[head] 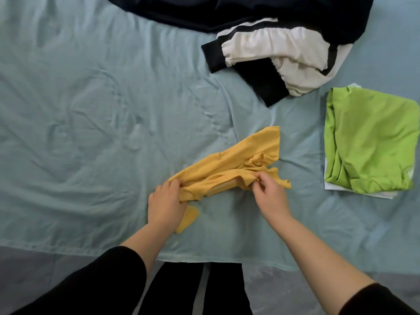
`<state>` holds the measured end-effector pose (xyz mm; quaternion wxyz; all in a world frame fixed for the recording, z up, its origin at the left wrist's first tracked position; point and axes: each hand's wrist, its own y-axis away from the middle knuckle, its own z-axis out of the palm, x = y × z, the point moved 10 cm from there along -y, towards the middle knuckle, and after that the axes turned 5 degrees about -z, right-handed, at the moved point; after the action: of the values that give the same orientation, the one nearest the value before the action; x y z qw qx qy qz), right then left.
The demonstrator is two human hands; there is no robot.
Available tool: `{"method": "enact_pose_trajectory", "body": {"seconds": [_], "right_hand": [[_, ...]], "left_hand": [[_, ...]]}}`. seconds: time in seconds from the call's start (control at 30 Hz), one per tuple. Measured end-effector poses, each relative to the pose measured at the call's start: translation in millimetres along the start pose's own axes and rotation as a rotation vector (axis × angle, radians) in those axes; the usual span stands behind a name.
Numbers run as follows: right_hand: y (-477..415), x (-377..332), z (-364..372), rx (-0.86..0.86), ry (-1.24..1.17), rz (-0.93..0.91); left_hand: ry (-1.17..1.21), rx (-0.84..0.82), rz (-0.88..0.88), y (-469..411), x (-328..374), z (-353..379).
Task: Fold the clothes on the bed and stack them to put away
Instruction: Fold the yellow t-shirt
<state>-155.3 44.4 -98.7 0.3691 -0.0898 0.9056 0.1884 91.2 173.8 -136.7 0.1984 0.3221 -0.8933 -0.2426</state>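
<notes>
Nearest the viewer, two forearms in pushed-up black sleeves [109, 276] reach forward over the near edge of the bed [91, 133], which is covered by a wrinkled pale blue-green sheet. The left hand [166, 201] is closed around one bunched end of a yellow garment [238, 160], fingers curled over the cloth, with a short yellow flap hanging out below the palm. The right hand [270, 194] pinches the garment's other near edge between thumb and fingertips, the remaining fingers loosely bent. Between the two hands the cloth is drawn into a crumpled band; beyond them it fans out, one corner extending away and slightly right of the right hand onto the sheet. To the right of the right hand, well apart from it, lies a folded bright green garment [372, 142], resting on top of a folded white item [336, 189] whose edges show beneath it. Farther ahead of the right hand sits an unfolded heap of white and black clothing [279, 55]. Beyond that heap, at the far edge of view, a large dark navy fabric [227, 12] spreads across the bed.
</notes>
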Motion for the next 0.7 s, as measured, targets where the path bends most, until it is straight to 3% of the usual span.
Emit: {"method": "enact_pose_trajectory", "body": {"seconds": [0.13, 0.33, 0.47, 0.53, 0.6, 0.7], "right_hand": [[-10, 2, -4, -0.081, -0.053, 0.091], [-23, 12, 18, -0.422, 0.049, 0.276], [-6, 20, 32, -0.693, 0.027, 0.404], [2, 23, 29, -0.712, -0.041, 0.414], [-1, 25, 15, -0.588, -0.09, 0.406], [-13, 29, -6, -0.364, -0.166, 0.392]], "left_hand": [[0.607, -0.119, -0.043, -16, -1, -20], [1.038, -0.472, -0.117, -27, 8, -33], [0.841, -0.951, -0.173, -6, 7, -20], [0.677, -1.064, -0.197, 4, -4, -18], [0.568, -0.995, -0.213, -2, -17, -19], [0.51, -0.707, -0.201, -27, -29, -27]]}}
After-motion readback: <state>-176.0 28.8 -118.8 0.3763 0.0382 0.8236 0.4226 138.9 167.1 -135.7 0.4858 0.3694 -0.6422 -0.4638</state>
